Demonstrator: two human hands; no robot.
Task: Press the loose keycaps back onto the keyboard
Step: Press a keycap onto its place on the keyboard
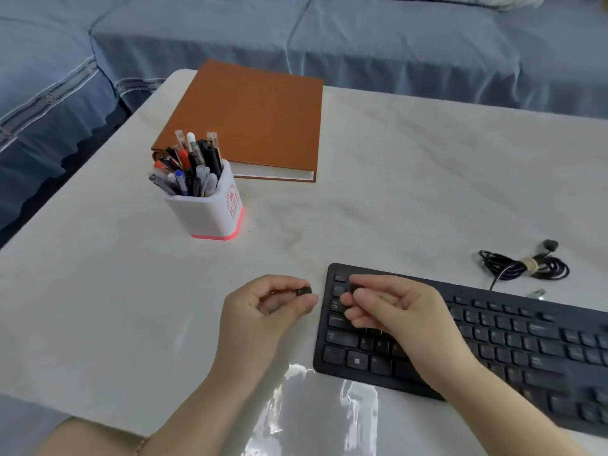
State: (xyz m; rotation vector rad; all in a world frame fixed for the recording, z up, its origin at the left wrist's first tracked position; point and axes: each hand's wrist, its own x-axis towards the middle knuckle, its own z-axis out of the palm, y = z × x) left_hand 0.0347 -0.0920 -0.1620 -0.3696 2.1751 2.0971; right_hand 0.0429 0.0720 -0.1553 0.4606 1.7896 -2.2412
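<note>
I'm in a home living room, sitting at a table (pixel 427 192) spread with a white cloth. A sofa (pixel 394 44) in blue fabric covers runs from my nine to one o'clock. Desk things share the table: pen pot (pixel 207 209) at eleven, brown notebook (pixel 256 116) at twelve, keyboard (pixel 493 340) at three.

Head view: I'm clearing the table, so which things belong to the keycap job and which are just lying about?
Job in hand:
keyboard
loose keycap, pinched in the left hand
right hand, fingers curled over the keyboard's left keys

Lying about:
pen holder
brown notebook
coiled cable
</note>
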